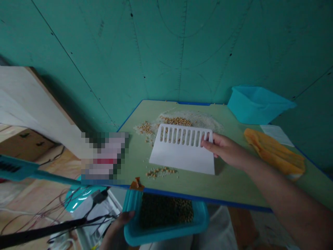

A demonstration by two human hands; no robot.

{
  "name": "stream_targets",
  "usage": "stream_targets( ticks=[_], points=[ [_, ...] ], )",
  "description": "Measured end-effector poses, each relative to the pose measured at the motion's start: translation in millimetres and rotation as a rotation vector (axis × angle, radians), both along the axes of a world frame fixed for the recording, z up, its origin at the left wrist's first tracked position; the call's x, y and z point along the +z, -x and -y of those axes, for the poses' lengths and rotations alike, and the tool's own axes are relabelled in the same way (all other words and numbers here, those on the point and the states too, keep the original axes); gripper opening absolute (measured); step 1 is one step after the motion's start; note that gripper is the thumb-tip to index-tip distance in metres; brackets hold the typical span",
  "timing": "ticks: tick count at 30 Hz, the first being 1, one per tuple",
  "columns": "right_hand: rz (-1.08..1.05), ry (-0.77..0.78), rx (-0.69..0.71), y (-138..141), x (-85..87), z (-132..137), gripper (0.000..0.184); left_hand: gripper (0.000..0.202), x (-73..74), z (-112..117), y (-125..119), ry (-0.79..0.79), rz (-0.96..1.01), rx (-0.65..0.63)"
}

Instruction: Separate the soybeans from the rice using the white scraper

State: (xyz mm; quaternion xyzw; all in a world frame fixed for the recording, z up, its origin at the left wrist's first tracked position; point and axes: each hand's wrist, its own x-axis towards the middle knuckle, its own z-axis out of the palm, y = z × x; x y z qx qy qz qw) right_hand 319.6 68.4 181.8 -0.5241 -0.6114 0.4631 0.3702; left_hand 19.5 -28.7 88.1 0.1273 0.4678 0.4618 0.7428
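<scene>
My right hand [218, 145] grips the right end of a white slotted plastic scraper [182, 158], thumb on its front face. The scraper is tilted above the table, its row of slots along the top. Behind it lie tan soybean-like grains [178, 121] amid whitish granules [205, 119]; a smaller grain patch [161, 171] lies in front. Below the table's front edge, my left hand [121, 222] is closed on the left rim of a teal plastic bin [166, 236]. Dark contents and tan grains fill the bin; most of that hand's fingers are hidden.
The pale green table [229, 187] has a blue edge and stands against a green wall [182, 52]. A teal container [255, 104] and an orange cloth [275, 152] lie on the right. An orange-brown scrap [136, 184] sits at the front edge. Cables [36, 215] hang lower left.
</scene>
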Motion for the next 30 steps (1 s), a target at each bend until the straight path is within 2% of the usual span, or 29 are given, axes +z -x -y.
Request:
stream_targets(
  ticks=[9,17,30],
  points=[
    [0.017,0.089,0.046,-1.4,-3.4,0.4,0.029,0.036,-5.7,0.7,3.8,0.007,-0.055,0.034],
    [0.009,0.069,-0.015,-2.4,-2.7,-1.0,0.028,0.033,-9.7,0.6,7.8,0.012,-0.026,-0.022],
    [0.002,0.111,0.036,0.1,-1.2,1.8,0.032,0.037,-12.6,2.2,8.1,0.004,0.031,-0.070]
  ],
)
